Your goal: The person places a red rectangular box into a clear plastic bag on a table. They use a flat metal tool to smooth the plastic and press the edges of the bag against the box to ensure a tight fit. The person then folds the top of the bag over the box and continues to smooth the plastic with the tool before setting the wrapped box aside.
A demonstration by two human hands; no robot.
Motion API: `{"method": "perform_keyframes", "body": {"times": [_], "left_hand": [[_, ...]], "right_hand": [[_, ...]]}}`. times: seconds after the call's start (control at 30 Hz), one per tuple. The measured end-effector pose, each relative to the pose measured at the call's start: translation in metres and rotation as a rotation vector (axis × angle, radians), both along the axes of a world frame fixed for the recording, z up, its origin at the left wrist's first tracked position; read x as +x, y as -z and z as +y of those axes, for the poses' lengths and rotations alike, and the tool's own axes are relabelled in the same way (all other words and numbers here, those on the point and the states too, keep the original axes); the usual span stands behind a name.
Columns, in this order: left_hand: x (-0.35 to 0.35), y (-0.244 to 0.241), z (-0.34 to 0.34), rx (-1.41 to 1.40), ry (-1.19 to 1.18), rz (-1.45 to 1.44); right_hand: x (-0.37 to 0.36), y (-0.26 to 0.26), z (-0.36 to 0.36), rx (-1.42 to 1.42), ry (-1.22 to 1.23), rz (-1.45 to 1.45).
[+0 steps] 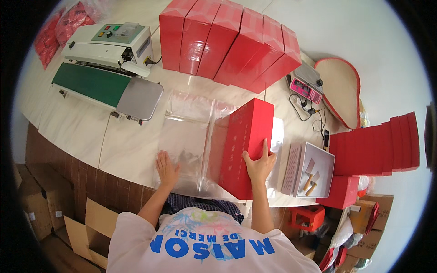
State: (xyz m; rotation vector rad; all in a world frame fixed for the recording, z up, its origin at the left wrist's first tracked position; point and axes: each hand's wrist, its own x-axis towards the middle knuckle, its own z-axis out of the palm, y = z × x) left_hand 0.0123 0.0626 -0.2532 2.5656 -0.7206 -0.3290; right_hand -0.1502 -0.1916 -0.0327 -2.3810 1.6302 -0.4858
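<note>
A closed red box point(235, 143) with pale writing on its side stands on the table in front of me. My right hand point(260, 164) grips it near its close end, the thumb on the written side and the index finger stretched along the top; the other fingers curl over the far edge, partly hidden. Clear plastic film or bags point(186, 134) lie flat under the box and to its left. My left hand point(167, 170) rests palm down on the left margin of this plastic, fingers extended, holding nothing.
A band sealing machine point(102, 54) with a green belt stands back left. Several wrapped red boxes point(222, 44) line the back. To the right are a white tray point(332, 174) holding two small trowels, stacked red boxes point(372, 146), a pink scale point(305, 90) and cables. An open carton point(102, 218) sits below left.
</note>
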Motion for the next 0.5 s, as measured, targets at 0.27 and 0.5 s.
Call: {"method": "perform_keyframes", "body": {"times": [0.27, 0.5], "left_hand": [[0.021, 0.019, 0.029, 0.204, 0.235, -0.180], [0.024, 0.020, 0.023, 0.222, 0.373, -0.221]], "right_hand": [[0.030, 0.001, 0.038, -0.250, -0.005, 0.132], [0.066, 0.068, 0.124, 0.117, -0.424, -0.099]]}}
